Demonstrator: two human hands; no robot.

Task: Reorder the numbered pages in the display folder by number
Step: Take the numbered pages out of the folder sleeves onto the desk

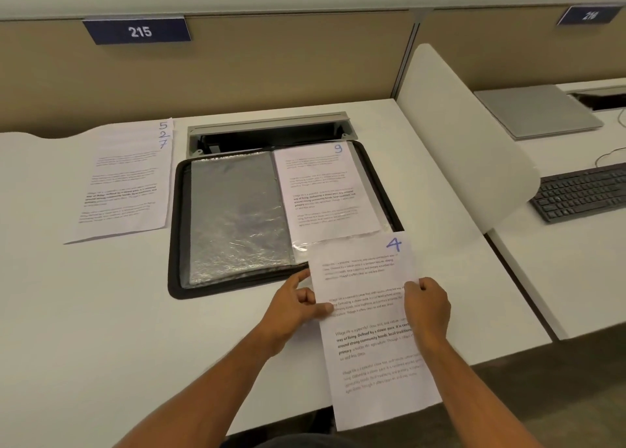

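A black display folder [176, 231] lies open on the white desk. Its left side shows empty clear sleeves [237, 214]. A printed page marked 9 [325, 190] sits in the right sleeve. I hold a page marked 4 [369, 339] by both side edges, just below the folder's right half; its lower part hangs past the desk's front edge. My left hand [298, 305] pinches its left edge and my right hand [426, 307] grips its right edge. A stack of pages [125, 183] marked 5, 2 and 7 lies left of the folder.
A cable tray with its lid up [267, 126] sits behind the folder. A white divider panel [467, 136] stands to the right. Beyond it are a closed laptop [535, 112] and a black keyboard [582, 190]. A beige partition carries a sign reading 215 [139, 31].
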